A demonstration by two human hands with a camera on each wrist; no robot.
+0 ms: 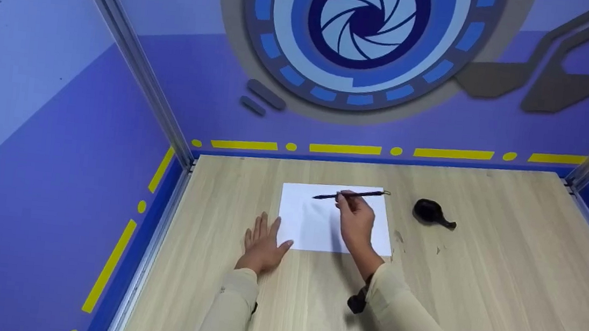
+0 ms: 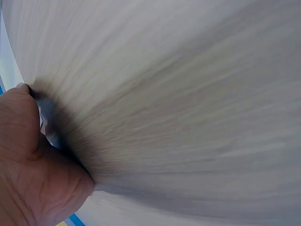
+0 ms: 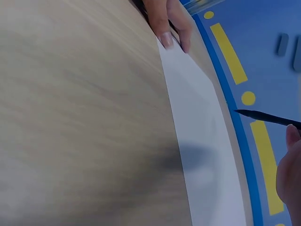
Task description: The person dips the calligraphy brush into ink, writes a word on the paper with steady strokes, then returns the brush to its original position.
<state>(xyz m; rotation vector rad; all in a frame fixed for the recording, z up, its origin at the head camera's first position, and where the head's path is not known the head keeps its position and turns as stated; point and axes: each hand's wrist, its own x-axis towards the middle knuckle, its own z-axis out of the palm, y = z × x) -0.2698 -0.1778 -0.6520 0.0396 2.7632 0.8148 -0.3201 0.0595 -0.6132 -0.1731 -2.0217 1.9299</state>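
Note:
A sheet of white paper [image 1: 315, 227] lies on the wooden table, with no marks visible on it. Above the sheet my right hand [image 1: 356, 223] pinches a dark ink brush [image 1: 364, 194], held nearly level with its pointed tip to the left. In the right wrist view the brush [image 3: 263, 117] tip stands apart from the paper [image 3: 202, 141]. My left hand [image 1: 265, 246] rests with spread fingers at the sheet's lower left corner, thumb and a fingertip touching its edge. The left wrist view shows only the heel and thumb side of the left hand [image 2: 42, 165] against the table.
Right of the paper sits a small black ink dish [image 1: 428, 212] with a short handle. Small dark smudges [image 1: 400, 238] mark the wood beside the sheet. Decorated purple panels [image 1: 183, 84] enclose the table [image 1: 506, 272] at the back and sides.

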